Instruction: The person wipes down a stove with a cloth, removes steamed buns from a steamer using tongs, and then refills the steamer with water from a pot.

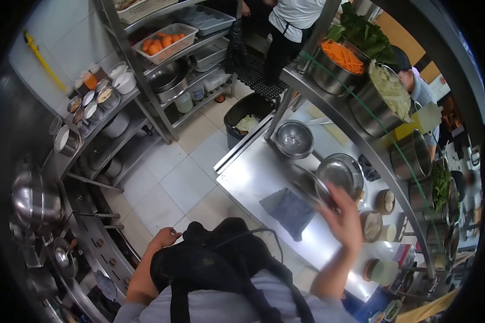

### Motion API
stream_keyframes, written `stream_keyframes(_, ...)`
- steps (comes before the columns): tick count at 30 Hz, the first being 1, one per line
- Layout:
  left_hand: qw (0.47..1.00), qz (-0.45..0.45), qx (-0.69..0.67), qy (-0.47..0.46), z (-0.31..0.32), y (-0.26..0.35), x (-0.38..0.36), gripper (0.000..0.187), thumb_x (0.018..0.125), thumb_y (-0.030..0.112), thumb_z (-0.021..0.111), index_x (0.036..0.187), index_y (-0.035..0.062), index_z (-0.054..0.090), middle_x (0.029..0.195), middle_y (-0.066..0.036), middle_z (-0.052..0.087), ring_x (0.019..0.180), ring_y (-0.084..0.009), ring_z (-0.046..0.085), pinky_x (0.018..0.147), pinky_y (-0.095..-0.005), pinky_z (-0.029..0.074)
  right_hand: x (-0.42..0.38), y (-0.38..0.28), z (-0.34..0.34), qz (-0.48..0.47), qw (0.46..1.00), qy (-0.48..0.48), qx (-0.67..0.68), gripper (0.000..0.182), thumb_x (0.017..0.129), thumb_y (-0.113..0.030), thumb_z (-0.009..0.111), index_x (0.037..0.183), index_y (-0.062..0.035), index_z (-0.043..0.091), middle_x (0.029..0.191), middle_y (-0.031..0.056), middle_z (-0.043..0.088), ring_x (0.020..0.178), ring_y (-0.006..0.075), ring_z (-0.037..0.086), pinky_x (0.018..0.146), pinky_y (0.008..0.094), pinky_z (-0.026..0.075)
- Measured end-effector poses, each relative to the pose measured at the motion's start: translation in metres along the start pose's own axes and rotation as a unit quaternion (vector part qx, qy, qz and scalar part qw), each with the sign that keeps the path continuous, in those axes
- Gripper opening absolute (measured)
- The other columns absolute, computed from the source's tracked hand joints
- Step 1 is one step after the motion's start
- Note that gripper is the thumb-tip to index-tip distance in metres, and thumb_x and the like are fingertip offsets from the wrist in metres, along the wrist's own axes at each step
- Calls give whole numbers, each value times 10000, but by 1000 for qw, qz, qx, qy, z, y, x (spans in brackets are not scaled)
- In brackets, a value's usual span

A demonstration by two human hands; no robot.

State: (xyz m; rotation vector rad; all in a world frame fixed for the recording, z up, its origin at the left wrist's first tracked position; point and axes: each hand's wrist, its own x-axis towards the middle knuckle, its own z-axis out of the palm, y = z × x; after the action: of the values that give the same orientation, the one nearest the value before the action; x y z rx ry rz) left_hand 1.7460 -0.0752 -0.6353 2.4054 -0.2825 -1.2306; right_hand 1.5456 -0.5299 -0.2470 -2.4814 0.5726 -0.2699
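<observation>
My right hand (340, 218) reaches over the steel worktable with thumb and fingers at the end of a long shiny metal utensil (306, 180). Its kind is blurred, so I cannot tell whether it is a blade or a ladle. Just beyond the fingers sits a round metal bowl (337, 171), partly covered by the hand. A dark grey folded cloth (289, 211) lies on the table left of this hand. My left hand (168, 237) hangs low beside my body over the floor, its fingers curled and nothing showing in them.
Another steel bowl (294, 139) stands near the table's far end, beside a black bin (249, 114). An overhead shelf (355, 126) carries pots of vegetables along the right. Stoves (99, 245) line my left. A rack (170, 72) and two people stand at the back.
</observation>
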Motion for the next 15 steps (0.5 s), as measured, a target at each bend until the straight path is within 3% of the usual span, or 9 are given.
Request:
stream_keyframes(1, 1000, 26, 0, -10, 2, -8, 7, 539, 894, 493, 678, 1085, -9, 718, 1078, -249, 711, 1065, -389, 668, 934, -443, 518, 33, -34, 19, -111, 992, 37, -49, 553, 809, -122, 755, 1338, -97, 596, 1050, 129, 611, 905, 320, 617, 823, 431, 486)
stream_keyframes(2, 1000, 23, -12, -11, 0, -7, 7, 539, 891, 486, 680, 1098, -10, 717, 1074, -246, 713, 1056, -390, 671, 931, -446, 519, 66, -68, 27, -202, 968, 55, -140, 550, 802, -117, 744, 1330, -109, 594, 1043, 116, 613, 964, 313, 593, 857, 437, 457)
stream_keyframes(3, 1000, 23, -11, -10, -1, -8, 3, 539, 891, 486, 680, 1098, -10, 717, 1074, -246, 713, 1056, -390, 671, 931, -446, 519, 98, -94, 39, -277, 946, 89, -144, 510, 794, -107, 741, 1287, -117, 609, 1010, 96, 612, 987, 294, 581, 866, 419, 437)
stream_keyframes(5, 998, 26, -30, 46, -7, -8, -3, 530, 883, 471, 690, 1091, -16, 718, 1051, -242, 719, 1030, -392, 680, 918, -446, 524, 161, -138, 53, -373, 892, 136, -217, 482, 771, -110, 756, 1236, -123, 628, 1010, 71, 623, 996, 276, 590, 864, 400, 433)
stream_keyframes(9, 985, 11, -128, 119, 7, -46, -24, 472, 871, 437, 710, 999, -16, 730, 965, -244, 722, 959, -395, 695, 862, -447, 538, 282, -160, 81, -372, 867, 141, -299, 521, 761, -112, 750, 1268, -159, 642, 1044, 64, 651, 1032, 266, 614, 881, 412, 436)
stream_keyframes(15, 977, -36, -184, 106, 42, -116, -81, 501, 891, 462, 661, 956, -31, 723, 966, -260, 713, 950, -429, 681, 854, -476, 530, 362, -153, 80, -197, 897, 45, -392, 639, 766, -253, 804, 1361, -167, 589, 1164, 95, 652, 1175, 307, 598, 951, 480, 442)
